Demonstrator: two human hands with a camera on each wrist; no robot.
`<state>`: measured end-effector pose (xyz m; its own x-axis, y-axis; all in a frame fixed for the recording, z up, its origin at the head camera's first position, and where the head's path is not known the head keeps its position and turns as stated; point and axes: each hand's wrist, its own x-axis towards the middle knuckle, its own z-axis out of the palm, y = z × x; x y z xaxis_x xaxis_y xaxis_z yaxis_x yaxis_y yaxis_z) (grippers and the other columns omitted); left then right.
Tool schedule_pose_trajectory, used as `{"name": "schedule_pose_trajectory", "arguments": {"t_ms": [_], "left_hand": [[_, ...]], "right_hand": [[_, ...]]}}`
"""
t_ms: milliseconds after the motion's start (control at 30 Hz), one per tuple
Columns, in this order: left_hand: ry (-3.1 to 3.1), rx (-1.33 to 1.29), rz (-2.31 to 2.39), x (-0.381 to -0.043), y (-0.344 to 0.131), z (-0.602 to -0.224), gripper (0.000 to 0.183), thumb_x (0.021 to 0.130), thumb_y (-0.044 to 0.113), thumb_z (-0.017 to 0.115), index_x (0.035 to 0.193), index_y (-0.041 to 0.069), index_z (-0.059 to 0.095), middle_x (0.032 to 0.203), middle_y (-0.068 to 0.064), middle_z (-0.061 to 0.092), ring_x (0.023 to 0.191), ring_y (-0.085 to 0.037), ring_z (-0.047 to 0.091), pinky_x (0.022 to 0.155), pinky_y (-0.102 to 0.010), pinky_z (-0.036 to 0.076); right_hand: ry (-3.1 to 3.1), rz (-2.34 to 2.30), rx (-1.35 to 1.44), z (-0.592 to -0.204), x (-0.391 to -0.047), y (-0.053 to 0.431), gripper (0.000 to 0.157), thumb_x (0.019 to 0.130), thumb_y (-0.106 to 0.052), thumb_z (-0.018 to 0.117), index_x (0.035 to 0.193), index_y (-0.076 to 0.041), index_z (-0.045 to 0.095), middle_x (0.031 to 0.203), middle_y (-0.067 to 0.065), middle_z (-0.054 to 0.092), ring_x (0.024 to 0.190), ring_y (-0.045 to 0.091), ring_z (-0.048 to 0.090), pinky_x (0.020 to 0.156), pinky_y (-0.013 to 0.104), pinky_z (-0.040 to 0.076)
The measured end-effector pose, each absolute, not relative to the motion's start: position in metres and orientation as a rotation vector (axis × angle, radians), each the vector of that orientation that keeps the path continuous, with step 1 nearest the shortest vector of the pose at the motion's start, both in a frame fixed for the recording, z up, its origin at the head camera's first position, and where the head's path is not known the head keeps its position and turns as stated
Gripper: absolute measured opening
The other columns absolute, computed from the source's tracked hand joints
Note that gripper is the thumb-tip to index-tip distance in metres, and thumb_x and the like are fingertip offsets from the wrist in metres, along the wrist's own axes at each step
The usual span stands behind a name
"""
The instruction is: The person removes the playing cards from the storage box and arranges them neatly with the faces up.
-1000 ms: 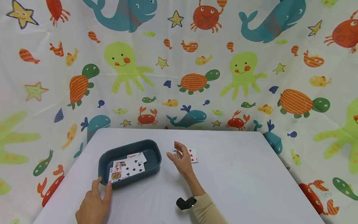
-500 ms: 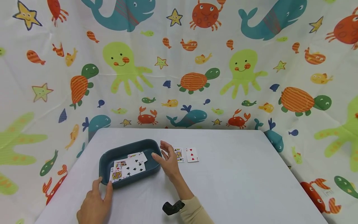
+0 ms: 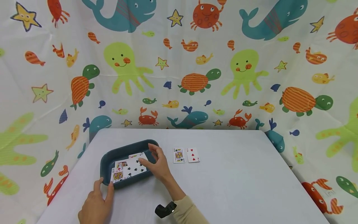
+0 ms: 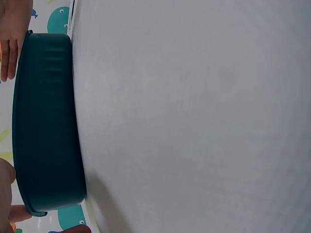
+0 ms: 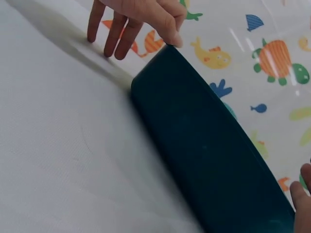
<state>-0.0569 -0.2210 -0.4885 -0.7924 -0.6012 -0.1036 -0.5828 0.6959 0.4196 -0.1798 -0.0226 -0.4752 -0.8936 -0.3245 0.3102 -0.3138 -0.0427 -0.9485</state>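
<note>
A dark teal tray [image 3: 134,181] stands on the left part of the table. Several playing cards [image 3: 131,169] lie overlapping in it, face up. My left hand [image 3: 96,202] holds the tray's near left corner between thumb and index finger; in the right wrist view its other fingers [image 5: 111,41] hang down outside the corner. Over the tray's right end hovers my right hand [image 3: 158,165], thumb and fingers apart, nothing between them. Right of the tray, a king of clubs [image 3: 179,155] and a three of hearts [image 3: 193,155] lie face up side by side.
The table [image 3: 223,174] has a white cloth and reaches far to the right of the cards. A patterned sea-animal curtain [image 3: 195,46] hangs behind it. On my right wrist sits a black device [image 3: 165,209].
My right hand has moved left, from over the two cards on the table to over the tray's right end, uncovering the king of clubs. My left hand has stayed at the tray corner.
</note>
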Motion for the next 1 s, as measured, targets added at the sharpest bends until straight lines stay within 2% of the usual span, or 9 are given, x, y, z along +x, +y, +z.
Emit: {"name": "schedule_pose_trajectory", "arguments": {"t_ms": [200, 367, 467, 667, 833, 1000], "left_hand": [[-2.853, 0.99, -0.693, -0.056, -0.222, -0.49, 0.069, 0.103, 0.058, 0.045, 0.146, 0.007, 0.032, 0.114, -0.039, 0.058, 0.1, -0.057, 0.061, 0.082, -0.07, 0.047], [-2.854, 0.982, -0.694, -0.056, -0.222, -0.49, 0.069, 0.103, 0.058, 0.045, 0.146, 0.006, 0.031, 0.115, -0.04, 0.057, 0.101, -0.058, 0.061, 0.083, -0.071, 0.047], [-2.853, 0.972, -0.69, -0.056, -0.222, -0.49, 0.068, 0.103, 0.057, 0.046, 0.145, 0.005, 0.031, 0.115, -0.04, 0.057, 0.1, -0.058, 0.061, 0.083, -0.072, 0.047], [-2.852, 0.967, -0.68, -0.056, -0.222, -0.49, 0.068, 0.103, 0.056, 0.047, 0.145, 0.005, 0.032, 0.115, -0.04, 0.057, 0.1, -0.058, 0.061, 0.084, -0.072, 0.047], [-2.854, 0.968, -0.677, -0.056, -0.221, -0.491, 0.068, 0.103, 0.056, 0.047, 0.145, 0.005, 0.032, 0.116, -0.04, 0.057, 0.101, -0.058, 0.061, 0.085, -0.072, 0.047], [-2.857, 0.966, -0.685, -0.056, -0.221, -0.491, 0.069, 0.103, 0.057, 0.047, 0.145, 0.005, 0.032, 0.116, -0.04, 0.057, 0.1, -0.058, 0.061, 0.086, -0.072, 0.047]], "right_hand": [[2.24, -2.024, -0.74, -0.472, -0.182, -0.031, 0.073, 0.089, -0.043, 0.076, 0.15, -0.015, 0.047, 0.15, -0.002, 0.049, 0.138, 0.016, 0.047, 0.117, 0.033, 0.037], [2.26, -1.941, -0.746, -0.468, -0.185, -0.036, 0.073, 0.089, -0.043, 0.077, 0.149, -0.014, 0.048, 0.147, -0.007, 0.048, 0.137, 0.011, 0.046, 0.118, 0.04, 0.036], [2.282, -1.855, -0.762, -0.465, -0.187, -0.038, 0.072, 0.089, -0.042, 0.077, 0.149, -0.015, 0.049, 0.147, -0.007, 0.048, 0.137, 0.011, 0.046, 0.118, 0.041, 0.036], [2.364, -1.593, -0.838, -0.462, -0.195, -0.04, 0.068, 0.086, -0.045, 0.08, 0.146, -0.022, 0.055, 0.148, -0.009, 0.049, 0.138, 0.02, 0.048, 0.114, 0.039, 0.04], [2.42, -1.343, -0.967, -0.46, -0.203, -0.041, 0.068, 0.083, -0.046, 0.083, 0.144, -0.025, 0.057, 0.149, -0.01, 0.051, 0.138, 0.014, 0.048, 0.112, 0.04, 0.041], [2.41, -1.137, -1.072, -0.461, -0.212, -0.045, 0.07, 0.081, -0.046, 0.085, 0.142, -0.026, 0.059, 0.149, -0.011, 0.051, 0.137, 0.009, 0.047, 0.113, 0.036, 0.04]]}}
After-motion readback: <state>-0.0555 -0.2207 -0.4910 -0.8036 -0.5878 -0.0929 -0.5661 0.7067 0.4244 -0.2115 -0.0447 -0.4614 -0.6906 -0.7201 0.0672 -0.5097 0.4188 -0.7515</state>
